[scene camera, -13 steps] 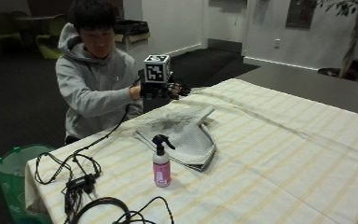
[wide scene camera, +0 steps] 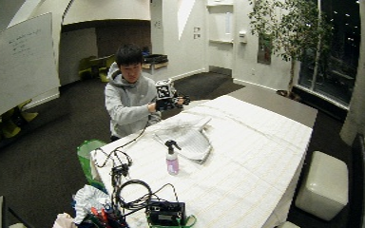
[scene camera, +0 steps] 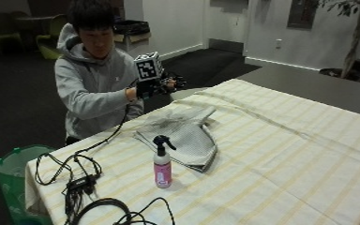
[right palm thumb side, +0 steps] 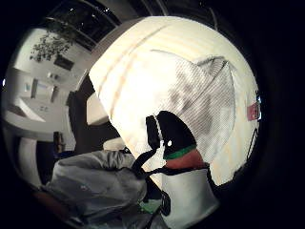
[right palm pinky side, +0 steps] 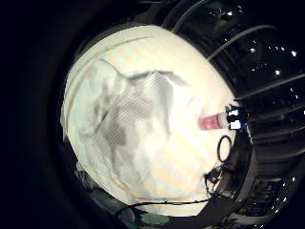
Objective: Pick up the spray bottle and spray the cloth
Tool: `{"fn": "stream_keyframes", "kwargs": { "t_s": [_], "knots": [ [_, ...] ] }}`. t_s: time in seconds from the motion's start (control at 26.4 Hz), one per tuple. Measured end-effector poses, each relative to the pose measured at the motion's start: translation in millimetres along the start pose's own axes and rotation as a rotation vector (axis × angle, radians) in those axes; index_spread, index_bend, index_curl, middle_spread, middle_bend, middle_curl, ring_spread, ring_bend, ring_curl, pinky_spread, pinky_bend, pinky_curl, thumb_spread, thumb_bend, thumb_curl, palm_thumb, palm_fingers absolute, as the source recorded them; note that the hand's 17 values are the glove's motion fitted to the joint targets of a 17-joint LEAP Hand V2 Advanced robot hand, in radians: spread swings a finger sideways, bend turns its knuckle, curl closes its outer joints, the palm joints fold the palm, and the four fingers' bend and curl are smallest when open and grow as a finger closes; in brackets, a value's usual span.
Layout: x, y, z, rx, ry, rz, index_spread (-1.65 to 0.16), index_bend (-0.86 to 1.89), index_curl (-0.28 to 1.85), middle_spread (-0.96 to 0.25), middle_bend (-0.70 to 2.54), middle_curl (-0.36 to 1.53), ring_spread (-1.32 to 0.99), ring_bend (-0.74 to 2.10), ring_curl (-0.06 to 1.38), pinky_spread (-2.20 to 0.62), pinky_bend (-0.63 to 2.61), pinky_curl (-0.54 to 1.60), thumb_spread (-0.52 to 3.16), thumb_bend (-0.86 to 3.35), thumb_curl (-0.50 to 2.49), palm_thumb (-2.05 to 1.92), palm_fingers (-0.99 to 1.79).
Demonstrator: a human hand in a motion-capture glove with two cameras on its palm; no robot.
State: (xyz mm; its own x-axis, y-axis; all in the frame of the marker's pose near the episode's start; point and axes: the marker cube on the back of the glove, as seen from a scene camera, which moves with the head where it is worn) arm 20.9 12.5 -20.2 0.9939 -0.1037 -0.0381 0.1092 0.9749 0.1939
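Meanwhile, the gloved right hand [scene camera: 161, 85] has been raised slightly above the far edge of the cloth [scene camera: 181, 132], fingers relaxed and holding nothing, so the spray bottle [scene camera: 162, 162] beside the cloth's near edge is not yet grasped

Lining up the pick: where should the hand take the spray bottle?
Probably round the slim neck just under the black trigger head of the spray bottle. It stands upright, clear of the cloth. Bring the gloved hand down from the person's side, index finger ready for the trigger.

Whiteboard [wide scene camera: 14, 66], potted tree [wide scene camera: 283, 28], dark floor [wide scene camera: 43, 156]
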Motion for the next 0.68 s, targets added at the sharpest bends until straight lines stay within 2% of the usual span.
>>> {"fn": "stream_keyframes", "kwargs": {
  "t_s": [0.23,0.42,0.68],
  "knots": [
    [-11.6,33.1,5.4,0.166,0.072,-0.017,-0.44,0.10,0.15,-0.11,0.24,0.19,0.02,0.25,0.12,0.25,0.41,0.22,0.98,0.16,0.22,0.52,0.06],
    [20.0,57.6,1.8,0.251,0.080,0.023,-0.45,0.07,0.13,-0.11,0.25,0.22,0.02,0.29,0.15,0.25,0.46,0.25,1.00,0.13,0.25,0.55,0.01],
    [78.3,80.8,-1.5,0.329,0.050,0.151,-0.45,0.09,0.12,-0.12,0.27,0.25,0.02,0.32,0.17,0.26,0.48,0.28,1.01,0.09,0.28,0.59,-0.02]
  ]
}}
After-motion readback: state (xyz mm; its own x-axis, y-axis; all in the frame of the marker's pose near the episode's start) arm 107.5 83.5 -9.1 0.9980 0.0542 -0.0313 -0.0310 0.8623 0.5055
